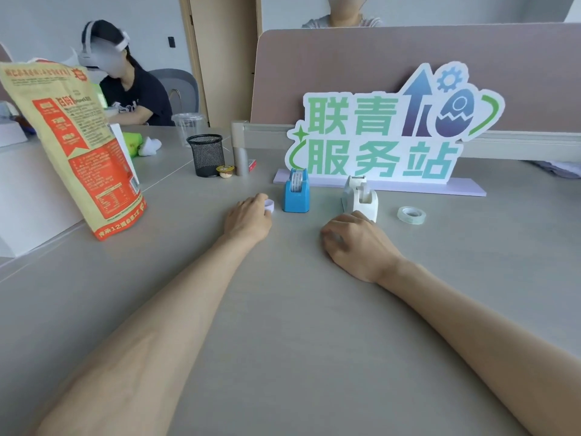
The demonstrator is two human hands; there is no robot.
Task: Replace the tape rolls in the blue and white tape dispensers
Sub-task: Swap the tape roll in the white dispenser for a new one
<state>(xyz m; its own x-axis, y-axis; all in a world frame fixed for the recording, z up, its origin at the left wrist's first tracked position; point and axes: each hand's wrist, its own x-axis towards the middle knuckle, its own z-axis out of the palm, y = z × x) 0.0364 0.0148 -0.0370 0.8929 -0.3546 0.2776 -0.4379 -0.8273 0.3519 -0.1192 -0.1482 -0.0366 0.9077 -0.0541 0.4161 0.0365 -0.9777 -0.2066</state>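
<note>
Head view, desk seen from above and behind the hands. The left hand (248, 219) is lying on the grey table (292, 309) at about 11 o'clock from the frame centre. Its fingertips are pinching a small pale roll (269, 205), which is sitting just beside the blue tape dispenser (296, 194) on that dispenser's 9 o'clock side. The blue dispenser is standing upright and carrying a patterned tape roll (296, 181) in its cradle.

The right hand (355, 244) is resting on the table at about 1 o'clock from centre, its fingers curling under the palm. Whether they are enclosing anything cannot be told. Its knuckles are lying just at the foot of the white tape dispenser (360, 197), which is standing at 12 o'clock from that hand and well to the 3 o'clock side of the blue one.

A clear tape roll (411, 215) is lying flat on the table at 3 o'clock from the white dispenser, apart from it. Behind both dispensers — at their 12 o'clock — a green-lettered sign (393, 127) is standing on a lilac base. A black mesh pen cup (206, 154) is standing at 10 o'clock from the blue dispenser, and a printed paper bag (72, 146) is leaning upright at the far 9 o'clock edge.
</note>
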